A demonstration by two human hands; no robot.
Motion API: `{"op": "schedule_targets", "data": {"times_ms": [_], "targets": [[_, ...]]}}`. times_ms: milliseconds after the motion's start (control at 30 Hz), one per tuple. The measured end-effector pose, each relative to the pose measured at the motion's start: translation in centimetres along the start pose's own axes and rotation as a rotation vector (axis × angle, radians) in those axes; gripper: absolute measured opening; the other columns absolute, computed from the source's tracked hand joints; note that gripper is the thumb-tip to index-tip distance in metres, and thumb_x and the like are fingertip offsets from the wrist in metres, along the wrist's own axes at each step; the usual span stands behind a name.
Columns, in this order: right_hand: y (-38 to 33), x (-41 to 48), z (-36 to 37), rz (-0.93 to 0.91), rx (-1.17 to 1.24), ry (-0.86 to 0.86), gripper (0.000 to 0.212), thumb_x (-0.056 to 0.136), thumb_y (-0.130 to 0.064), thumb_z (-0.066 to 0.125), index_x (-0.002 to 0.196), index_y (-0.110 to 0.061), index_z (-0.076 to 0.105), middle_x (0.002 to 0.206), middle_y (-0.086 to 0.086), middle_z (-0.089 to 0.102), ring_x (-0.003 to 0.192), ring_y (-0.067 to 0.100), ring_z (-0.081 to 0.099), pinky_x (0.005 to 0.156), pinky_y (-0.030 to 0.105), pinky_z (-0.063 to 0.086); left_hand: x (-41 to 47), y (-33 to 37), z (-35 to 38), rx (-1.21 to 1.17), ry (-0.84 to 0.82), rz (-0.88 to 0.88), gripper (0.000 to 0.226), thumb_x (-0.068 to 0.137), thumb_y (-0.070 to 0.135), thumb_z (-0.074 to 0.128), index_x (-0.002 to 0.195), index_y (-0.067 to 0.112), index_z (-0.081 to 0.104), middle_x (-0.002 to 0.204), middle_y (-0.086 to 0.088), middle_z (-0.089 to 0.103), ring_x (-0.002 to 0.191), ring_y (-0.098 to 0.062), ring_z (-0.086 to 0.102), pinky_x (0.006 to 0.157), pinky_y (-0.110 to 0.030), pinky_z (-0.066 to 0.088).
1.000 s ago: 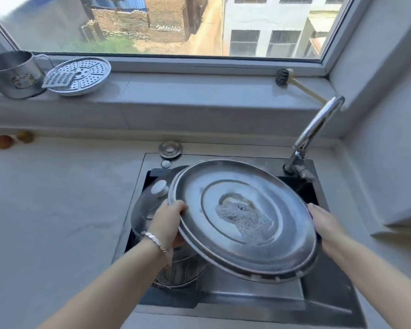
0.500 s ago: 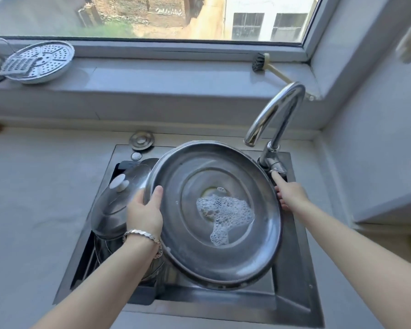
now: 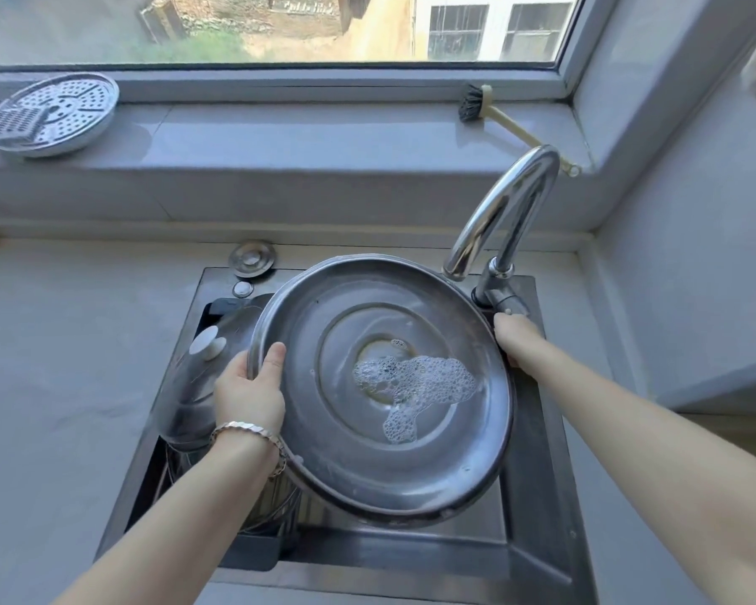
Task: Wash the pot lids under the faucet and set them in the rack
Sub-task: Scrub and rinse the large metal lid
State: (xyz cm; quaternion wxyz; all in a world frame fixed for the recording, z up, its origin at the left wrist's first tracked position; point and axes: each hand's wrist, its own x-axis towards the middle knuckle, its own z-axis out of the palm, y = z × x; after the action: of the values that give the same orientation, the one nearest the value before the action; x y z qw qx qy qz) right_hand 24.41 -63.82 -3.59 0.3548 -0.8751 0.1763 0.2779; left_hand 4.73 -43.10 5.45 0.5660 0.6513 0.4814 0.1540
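Observation:
A large steel pot lid (image 3: 380, 469) is held tilted over the sink (image 3: 537, 539), underside up, with a patch of soap foam (image 3: 411, 386) near its middle. My left hand (image 3: 247, 393) grips its left rim, thumb on the inner face. My right hand (image 3: 516, 338) is off the lid, at the faucet handle (image 3: 505, 301), with fingers curled against its end. The curved faucet (image 3: 503, 211) ends just above the lid's far rim; no water shows. A second lid (image 3: 188, 395) with a white knob (image 3: 208, 342) sits on a pot in the sink's left half.
A perforated steamer plate (image 3: 68, 107) with a small grater on it lies on the window sill at left, and a dish brush (image 3: 498, 115) at right. A sink strainer plug (image 3: 252, 258) rests behind the basin. Grey counter flanks the sink; a wall stands close on the right.
My right hand left the lid's right rim and went up to the faucet handle. The lid now hangs from my left hand alone, moved back under the spout. The foam has slid lower.

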Motion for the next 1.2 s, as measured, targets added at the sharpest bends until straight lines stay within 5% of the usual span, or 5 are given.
{"op": "schedule_targets", "data": {"times_ms": [133, 367, 633, 800, 1200], "targets": [[0.1, -0.4, -0.2, 0.027, -0.034, 0.018, 0.046, 0.098, -0.018, 0.028, 0.142, -0.004, 0.034, 0.144, 0.02, 0.039, 0.125, 0.034, 0.045, 0.089, 0.032, 0.04, 0.4, -0.4, 0.1, 0.0, 0.008, -0.024, 0.031, 0.091, 0.028, 0.056, 0.067, 0.011, 0.049, 0.073, -0.012, 0.052, 0.069, -0.022, 0.048, 0.06, -0.031, 0.04], [0.5, -0.6, -0.7, 0.003, -0.039, -0.045, 0.026, 0.096, -0.019, 0.029, 0.103, -0.004, 0.05, 0.07, 0.008, 0.042, 0.058, 0.021, 0.04, 0.048, 0.027, 0.028, 0.8, -0.7, 0.3, -0.001, -0.009, -0.049, 0.027, 0.09, 0.029, 0.056, 0.078, 0.006, 0.053, 0.078, -0.015, 0.051, 0.071, -0.024, 0.047, 0.066, -0.034, 0.041], [0.8, -4.7, 0.8, -0.387, -0.425, 0.305, 0.064, 0.096, -0.044, 0.031, 0.141, 0.003, 0.028, 0.149, 0.023, 0.026, 0.139, 0.033, 0.022, 0.115, 0.04, 0.015, 0.6, 0.0, 0.4, -0.037, -0.005, -0.024, 0.026, 0.092, 0.026, 0.055, 0.078, 0.004, 0.053, 0.075, -0.014, 0.048, 0.069, -0.023, 0.044, 0.058, -0.03, 0.037], [1.7, -11.6, 5.1, -0.831, -0.672, -0.13, 0.109, 0.064, -0.079, -0.018, 0.148, -0.01, -0.01, 0.153, 0.005, -0.024, 0.141, 0.017, -0.024, 0.116, 0.032, -0.014, -0.3, 0.3, 1.4, -0.033, 0.005, -0.005, 0.031, 0.092, 0.026, 0.054, 0.065, 0.013, 0.049, 0.062, -0.003, 0.047, 0.058, -0.018, 0.043, 0.056, -0.029, 0.038], [0.4, -13.8, 7.6, -1.113, -0.643, -0.254, 0.093, 0.079, -0.074, 0.0, 0.148, -0.012, -0.005, 0.148, -0.003, -0.023, 0.14, 0.011, -0.022, 0.116, 0.028, -0.015, -1.1, 0.0, 1.5, 0.01, 0.018, 0.038, 0.026, 0.091, 0.025, 0.055, 0.074, 0.006, 0.054, 0.064, -0.005, 0.049, 0.063, -0.022, 0.044, 0.057, -0.029, 0.039]]}}
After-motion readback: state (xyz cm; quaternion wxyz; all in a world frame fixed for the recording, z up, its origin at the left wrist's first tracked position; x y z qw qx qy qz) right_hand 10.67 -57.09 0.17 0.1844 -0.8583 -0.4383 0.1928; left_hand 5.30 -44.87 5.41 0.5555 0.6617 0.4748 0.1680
